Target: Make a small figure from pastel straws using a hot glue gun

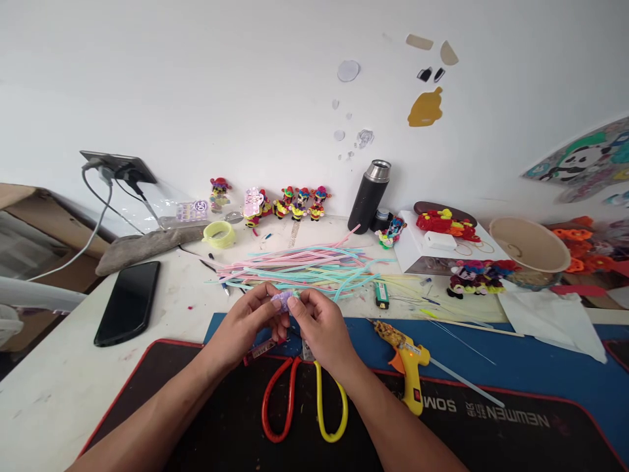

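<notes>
Between my two hands is a small fuzzy purple piece [282, 300], apparently of twisted pipe cleaner, with a bit of pale green at its upper edge. My left hand [255, 314] pinches it from the left with thumb and fingers. From the right, my right hand [319, 321] grips it, thumb on top. Just below the hands lie scissors [280, 406] with one red and one yellow handle, their blades mostly hidden by my right hand. Beyond the fingers spreads a pile of pink, blue and yellow pipe cleaners [304, 265].
A yellow glue gun [410, 367] rests on the black mat [216, 419] at right. A phone [128, 303] lies left. Along the wall stand a black thermos [366, 200], small pipe-cleaner figures [302, 204], a white box [417, 246] and a beige bowl [531, 246].
</notes>
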Motion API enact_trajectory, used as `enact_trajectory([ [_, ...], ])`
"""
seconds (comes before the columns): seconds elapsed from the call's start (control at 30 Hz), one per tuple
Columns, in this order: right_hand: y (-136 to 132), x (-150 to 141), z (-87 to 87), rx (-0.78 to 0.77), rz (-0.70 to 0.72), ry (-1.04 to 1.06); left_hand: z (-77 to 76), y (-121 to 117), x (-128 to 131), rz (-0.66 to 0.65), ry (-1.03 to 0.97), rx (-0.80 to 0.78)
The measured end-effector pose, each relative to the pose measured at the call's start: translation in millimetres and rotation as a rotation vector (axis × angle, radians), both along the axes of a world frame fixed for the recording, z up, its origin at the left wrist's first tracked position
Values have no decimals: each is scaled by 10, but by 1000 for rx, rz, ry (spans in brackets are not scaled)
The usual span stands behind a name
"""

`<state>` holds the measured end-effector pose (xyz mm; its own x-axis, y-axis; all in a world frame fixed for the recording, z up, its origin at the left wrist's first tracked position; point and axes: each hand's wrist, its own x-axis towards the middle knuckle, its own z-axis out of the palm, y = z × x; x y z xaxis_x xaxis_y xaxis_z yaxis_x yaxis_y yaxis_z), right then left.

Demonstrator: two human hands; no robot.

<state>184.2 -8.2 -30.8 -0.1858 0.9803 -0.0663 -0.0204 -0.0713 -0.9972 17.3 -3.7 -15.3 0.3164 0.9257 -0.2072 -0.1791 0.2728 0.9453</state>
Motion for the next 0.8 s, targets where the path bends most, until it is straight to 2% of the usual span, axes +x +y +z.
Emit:
enact_trajectory([
  [0.23,-4,-8,22,-6,8,13,8,-4,11,-10,-58,-35],
  [0.8,1,1,-70,10,-6,-104,93,-34,60,20,238,145],
])
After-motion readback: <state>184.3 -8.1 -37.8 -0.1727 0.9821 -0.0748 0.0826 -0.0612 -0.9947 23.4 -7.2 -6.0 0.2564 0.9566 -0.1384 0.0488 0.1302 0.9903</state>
